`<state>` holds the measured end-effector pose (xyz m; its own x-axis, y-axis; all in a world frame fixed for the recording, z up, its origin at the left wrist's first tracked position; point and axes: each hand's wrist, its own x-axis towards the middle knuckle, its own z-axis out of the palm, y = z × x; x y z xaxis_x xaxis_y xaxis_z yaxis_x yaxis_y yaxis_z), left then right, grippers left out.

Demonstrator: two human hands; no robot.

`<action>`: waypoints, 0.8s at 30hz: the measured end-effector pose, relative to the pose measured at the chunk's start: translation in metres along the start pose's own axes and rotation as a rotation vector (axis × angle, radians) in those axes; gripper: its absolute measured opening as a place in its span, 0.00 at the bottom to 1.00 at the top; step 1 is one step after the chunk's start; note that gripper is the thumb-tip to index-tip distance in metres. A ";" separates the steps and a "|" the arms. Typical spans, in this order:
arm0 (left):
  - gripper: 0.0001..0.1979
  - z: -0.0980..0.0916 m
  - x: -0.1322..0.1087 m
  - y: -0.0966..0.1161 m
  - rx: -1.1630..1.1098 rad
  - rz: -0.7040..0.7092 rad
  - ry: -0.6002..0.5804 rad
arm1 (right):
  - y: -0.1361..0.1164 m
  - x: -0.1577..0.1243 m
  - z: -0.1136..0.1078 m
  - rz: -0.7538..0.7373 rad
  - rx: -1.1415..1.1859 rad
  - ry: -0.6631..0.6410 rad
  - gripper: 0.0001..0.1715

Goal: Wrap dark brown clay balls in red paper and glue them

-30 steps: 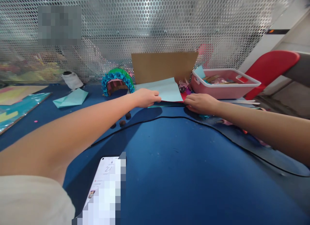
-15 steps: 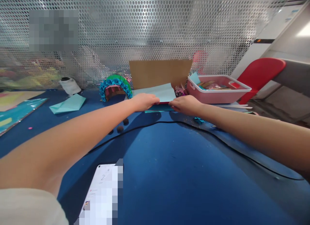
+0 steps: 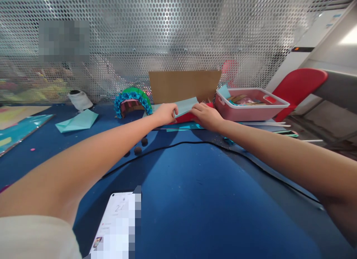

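Observation:
At the far side of the table, my left hand [image 3: 166, 113] is closed with its thumb and fingers pinching the left edge of a light blue paper sheet [image 3: 186, 106]. My right hand [image 3: 206, 115] is bent over the sheet's right edge, its fingertips closed there. A red flat-sided piece [image 3: 182, 119], perhaps a box, shows under the sheet and around my right hand. Its full shape is hidden. Behind stands an upright brown cardboard panel [image 3: 185, 84]. Blue paper [image 3: 188, 127] lies beneath the red piece.
A pink basket [image 3: 251, 112] of craft bits stands right, beside a red chair [image 3: 302, 82]. At left are a blue-flowered arch [image 3: 132, 101], folded light blue paper [image 3: 78, 121] and a white cup-like object [image 3: 80, 100]. A black cable [image 3: 178, 143] crosses the table; a phone [image 3: 115, 222] lies near.
Both hands have risen slightly and the light blue sheet now tilts between them. More of the red piece shows below the sheet and by my right hand.

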<state>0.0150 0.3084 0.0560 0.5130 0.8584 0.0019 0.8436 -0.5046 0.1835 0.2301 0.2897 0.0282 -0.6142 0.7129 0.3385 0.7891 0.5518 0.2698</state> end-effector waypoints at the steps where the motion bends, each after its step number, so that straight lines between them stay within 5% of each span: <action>1: 0.17 0.001 0.001 -0.001 -0.011 -0.012 -0.002 | 0.000 0.000 0.001 0.000 0.002 0.010 0.18; 11: 0.17 0.001 0.008 -0.007 0.004 -0.040 -0.032 | 0.005 -0.003 0.008 -0.075 0.023 -0.057 0.18; 24: 0.17 -0.009 -0.008 0.012 0.272 0.102 -0.088 | 0.004 0.006 -0.007 -0.042 0.058 -0.116 0.19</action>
<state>0.0198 0.2967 0.0674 0.5992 0.7965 -0.0808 0.7922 -0.6044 -0.0836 0.2294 0.2926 0.0372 -0.6448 0.7319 0.2203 0.7636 0.6043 0.2274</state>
